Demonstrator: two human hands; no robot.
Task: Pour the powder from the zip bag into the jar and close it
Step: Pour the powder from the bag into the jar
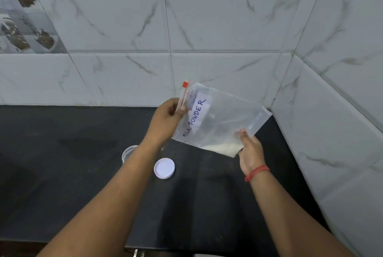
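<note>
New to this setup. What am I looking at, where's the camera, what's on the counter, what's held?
There is no machine here: a person works with two bare hands. The single picture comes from a wide-angle camera worn on the person's head, looking forward and down, so both forearms reach in from the bottom edge.

The left hand pinches the zip edge of a clear zip bag labelled MILK POWDER. The right hand grips the bag's lower corner, where the white powder has gathered. The bag is held tilted above the counter.

On the black countertop lie a white lid and, partly hidden behind the left forearm, an open clear jar. Marbled tiles cover the walls.
</note>
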